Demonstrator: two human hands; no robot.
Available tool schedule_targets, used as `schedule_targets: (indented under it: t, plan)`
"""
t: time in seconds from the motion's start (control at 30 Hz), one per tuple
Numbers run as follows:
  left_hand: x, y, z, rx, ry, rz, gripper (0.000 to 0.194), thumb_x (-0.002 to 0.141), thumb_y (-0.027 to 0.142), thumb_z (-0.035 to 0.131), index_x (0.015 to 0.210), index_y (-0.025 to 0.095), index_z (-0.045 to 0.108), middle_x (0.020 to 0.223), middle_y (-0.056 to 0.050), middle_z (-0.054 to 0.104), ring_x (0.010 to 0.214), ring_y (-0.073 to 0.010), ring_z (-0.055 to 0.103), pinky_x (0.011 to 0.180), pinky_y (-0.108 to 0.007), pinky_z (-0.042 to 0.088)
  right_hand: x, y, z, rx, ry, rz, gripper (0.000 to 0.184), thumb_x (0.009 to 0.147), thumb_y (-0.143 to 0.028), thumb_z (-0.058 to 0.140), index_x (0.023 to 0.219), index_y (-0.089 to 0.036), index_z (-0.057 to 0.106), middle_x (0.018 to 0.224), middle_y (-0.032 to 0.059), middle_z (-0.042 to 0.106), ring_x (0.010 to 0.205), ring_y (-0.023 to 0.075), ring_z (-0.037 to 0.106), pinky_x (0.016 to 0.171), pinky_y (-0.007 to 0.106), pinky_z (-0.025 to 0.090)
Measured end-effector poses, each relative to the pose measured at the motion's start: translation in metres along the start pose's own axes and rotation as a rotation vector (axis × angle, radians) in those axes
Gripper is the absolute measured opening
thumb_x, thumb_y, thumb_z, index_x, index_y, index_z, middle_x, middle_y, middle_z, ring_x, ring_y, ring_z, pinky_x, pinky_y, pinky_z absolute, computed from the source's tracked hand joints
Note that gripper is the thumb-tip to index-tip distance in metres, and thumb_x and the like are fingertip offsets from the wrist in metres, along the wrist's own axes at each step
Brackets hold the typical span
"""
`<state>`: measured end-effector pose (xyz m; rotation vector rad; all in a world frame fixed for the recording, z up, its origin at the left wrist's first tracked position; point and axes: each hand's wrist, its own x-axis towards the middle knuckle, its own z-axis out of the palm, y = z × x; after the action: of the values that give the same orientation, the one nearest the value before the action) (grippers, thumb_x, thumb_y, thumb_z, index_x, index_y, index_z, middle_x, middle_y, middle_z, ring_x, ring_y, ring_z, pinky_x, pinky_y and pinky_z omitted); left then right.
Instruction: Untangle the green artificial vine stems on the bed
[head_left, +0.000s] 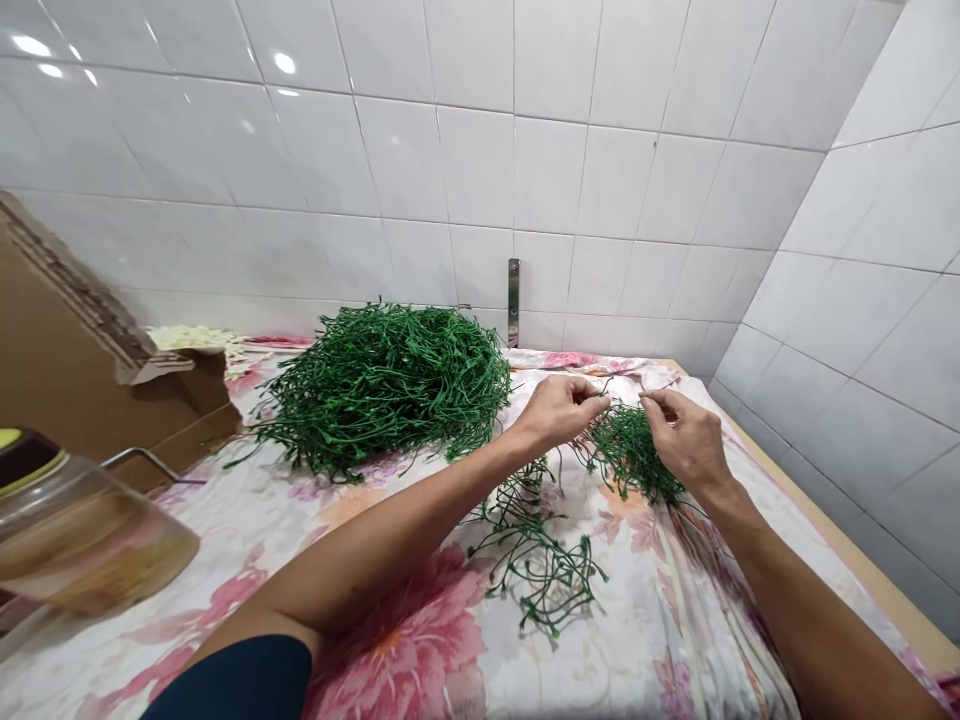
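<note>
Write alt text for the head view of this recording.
Left hand and right hand pinch thin green stems above a floral sheet. A large heap of green stems lies to the left, with loose sprigs below the hands and a white tiled wall behind.

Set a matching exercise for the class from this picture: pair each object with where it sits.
Objects:
1. Heap of thin green stems
2. Clear jar with a yellow rim
3. Torn brown cardboard sheet
4. Narrow metal strip

Places:
A. Against the white tiled wall
B. Lower left, closest to the camera
C. On the floral cloth
D. At the left edge, beyond the cloth

Pairs: 1-C, 2-B, 3-D, 4-A
</note>
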<state>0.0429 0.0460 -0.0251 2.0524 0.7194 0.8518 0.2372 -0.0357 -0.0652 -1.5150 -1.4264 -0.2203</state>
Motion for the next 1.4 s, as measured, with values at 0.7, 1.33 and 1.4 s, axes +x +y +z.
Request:
schedule_targets:
  t: [0.7, 1.33, 1.4]
  plan:
    - [-0.01, 0.007, 0.009, 0.11, 0.099, 0.141, 0.021, 0.088, 0.029, 0.062, 0.074, 0.014, 0.067, 0.066, 0.002, 0.058, 0.061, -0.0102, 0.047, 0.059, -0.025, 0.036, -0.014, -0.032, 0.005, 0.341, -0.141, 0.102, 0.02, 0.09, -0.037, 0.066, 0.085, -0.019, 0.071, 0.082, 0.0029, 0.073, 0.077, 0.0181, 0.067, 0.075, 0.029, 0.051]
    - [-0.015, 0.017, 0.001, 0.242, 0.041, 0.23, 0.027, 0.093, 0.032, 0.061, 0.074, 0.015, 0.066, 0.067, -0.001, 0.062, 0.059, -0.0107, 0.052, 0.055, -0.025, 0.037, 0.008, 0.011, 0.002, 0.277, 0.003, 0.329, 0.023, 0.083, -0.041, 0.067, 0.079, -0.018, 0.07, 0.075, 0.0051, 0.073, 0.07, 0.0203, 0.067, 0.069, 0.032, 0.052]
    - [-0.008, 0.015, -0.004, 0.066, -0.074, 0.048, 0.035, 0.093, 0.036, 0.061, 0.064, 0.015, 0.06, 0.056, 0.002, 0.051, 0.049, -0.0087, 0.045, 0.048, -0.024, 0.032, 0.011, 0.015, -0.001, 0.369, 0.009, 0.342, 0.029, 0.083, -0.046, 0.069, 0.082, -0.017, 0.072, 0.078, 0.0062, 0.074, 0.072, 0.0211, 0.069, 0.071, 0.033, 0.054]
